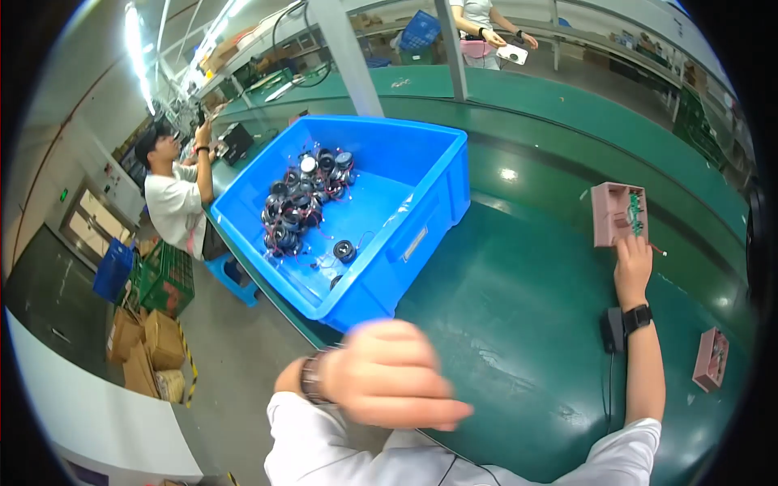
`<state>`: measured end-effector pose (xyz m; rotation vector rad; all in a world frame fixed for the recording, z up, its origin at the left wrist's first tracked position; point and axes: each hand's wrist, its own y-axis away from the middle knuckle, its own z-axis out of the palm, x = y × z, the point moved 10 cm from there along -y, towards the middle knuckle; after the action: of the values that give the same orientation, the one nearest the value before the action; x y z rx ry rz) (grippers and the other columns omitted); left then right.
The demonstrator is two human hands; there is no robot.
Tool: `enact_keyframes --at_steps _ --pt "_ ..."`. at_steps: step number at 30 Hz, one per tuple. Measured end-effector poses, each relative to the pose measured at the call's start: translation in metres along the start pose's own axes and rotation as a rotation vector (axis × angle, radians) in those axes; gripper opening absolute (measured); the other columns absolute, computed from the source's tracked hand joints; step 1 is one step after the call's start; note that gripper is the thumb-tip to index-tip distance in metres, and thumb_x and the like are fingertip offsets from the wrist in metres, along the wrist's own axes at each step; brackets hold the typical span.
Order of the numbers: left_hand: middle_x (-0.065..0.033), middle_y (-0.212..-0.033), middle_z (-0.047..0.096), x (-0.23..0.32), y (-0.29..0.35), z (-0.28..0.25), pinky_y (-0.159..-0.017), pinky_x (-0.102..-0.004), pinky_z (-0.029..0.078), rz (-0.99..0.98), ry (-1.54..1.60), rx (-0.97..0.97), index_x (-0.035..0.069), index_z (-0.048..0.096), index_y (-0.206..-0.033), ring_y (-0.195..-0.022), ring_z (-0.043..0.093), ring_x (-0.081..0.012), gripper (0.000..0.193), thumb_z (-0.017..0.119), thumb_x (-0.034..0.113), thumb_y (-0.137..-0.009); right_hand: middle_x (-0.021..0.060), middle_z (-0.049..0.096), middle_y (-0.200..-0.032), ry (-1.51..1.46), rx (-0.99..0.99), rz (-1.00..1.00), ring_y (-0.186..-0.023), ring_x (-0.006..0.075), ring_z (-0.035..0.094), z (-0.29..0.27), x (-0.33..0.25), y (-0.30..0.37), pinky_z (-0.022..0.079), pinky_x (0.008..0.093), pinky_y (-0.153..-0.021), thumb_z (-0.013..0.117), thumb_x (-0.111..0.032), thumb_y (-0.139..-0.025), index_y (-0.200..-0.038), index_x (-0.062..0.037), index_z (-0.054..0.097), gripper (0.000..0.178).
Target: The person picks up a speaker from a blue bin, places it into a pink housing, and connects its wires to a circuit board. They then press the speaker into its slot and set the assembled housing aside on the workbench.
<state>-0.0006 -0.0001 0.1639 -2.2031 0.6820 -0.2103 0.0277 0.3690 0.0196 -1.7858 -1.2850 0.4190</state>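
Note:
My right hand (632, 263) reaches out to a pink open plastic housing (604, 215) at the right, its fingers closed on the near edge. Inside the housing sits a green circuit board (635, 212), and a short wire with a white plug sticks out beside my fingers. My left hand (393, 377) is raised close to the camera in front of the blue bin, slightly blurred. Its fingers are curled and pressed together; the palm side is hidden, so anything in it is out of sight. The blue plastic bin (433, 202) holds a heap of small round black speakers (292, 202) with wires.
A second pink housing (711, 360) lies at the right table edge. Beside my right forearm is a black adapter (613, 330) with a cable. The green table (486, 324) runs across. One person (174, 190) works at the left; another (478, 32) stands across, holding a white item.

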Motion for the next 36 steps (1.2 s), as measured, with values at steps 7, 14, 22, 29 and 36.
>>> enact_keyframes --at_steps 7,14,22,29,36 --pt "-0.0096 -0.085 0.064 -0.2 -0.008 -0.07 -0.068 -0.0324 0.049 -0.688 -0.2 -0.359 0.003 0.061 -0.09 -0.078 0.062 -0.0244 0.016 0.068 0.015 -0.083 0.0044 0.045 -0.071 -0.271 -0.117 -0.137 -0.071 0.022 0.049 -0.1 -0.109 0.029 0.035 0.0381 -0.071 0.059 -0.007 -0.071 -0.088 -0.0104 0.061 0.017" --pt "-0.0151 -0.088 0.065 -0.272 0.223 0.021 -0.071 -0.0406 0.05 -1.26 -0.199 -1.784 0.005 0.059 -0.107 -0.082 0.063 -0.0317 0.045 0.071 0.035 -0.074 -0.0059 0.042 -0.068 -0.399 -0.227 -0.223 -0.063 0.0124 0.043 -0.169 -0.178 0.073 0.028 0.0325 -0.068 0.062 -0.017 -0.067 -0.082 -0.0226 0.064 0.016" --pt "-0.0183 -0.096 0.062 -0.265 0.17 0.029 -0.072 -0.0404 0.05 -0.933 -0.432 -1.605 0.004 0.059 -0.106 -0.086 0.062 -0.0321 0.031 0.067 0.02 -0.081 -0.0091 0.045 -0.071 -0.394 -0.251 -0.251 -0.065 0.0083 0.042 -0.178 -0.189 0.082 0.027 0.0304 -0.069 0.062 -0.021 -0.071 -0.09 -0.0256 0.066 0.02" --pt "-0.0189 -0.101 0.061 -0.28 0.126 -0.038 -0.074 -0.0401 0.05 -0.806 -0.617 -1.243 0.003 0.059 -0.109 -0.09 0.061 -0.0326 0.03 0.066 0.013 -0.082 -0.0088 0.045 -0.072 -0.307 -0.171 -0.219 -0.066 0.0084 0.043 -0.163 -0.174 0.076 0.028 0.0302 -0.07 0.063 -0.021 -0.073 -0.092 -0.0251 0.066 0.02" --pt "-0.0205 -0.122 0.054 -0.165 -0.046 -0.062 -0.098 -0.0388 0.04 -0.489 -0.727 -0.264 0.0 0.046 -0.128 -0.115 0.052 -0.0358 0.046 0.06 0.0 -0.085 -0.0082 0.048 -0.076 -0.335 -0.154 -0.151 -0.07 0.0081 0.047 -0.166 -0.143 0.09 0.031 0.0297 -0.071 0.061 -0.02 -0.075 -0.1 -0.0215 0.064 0.026"
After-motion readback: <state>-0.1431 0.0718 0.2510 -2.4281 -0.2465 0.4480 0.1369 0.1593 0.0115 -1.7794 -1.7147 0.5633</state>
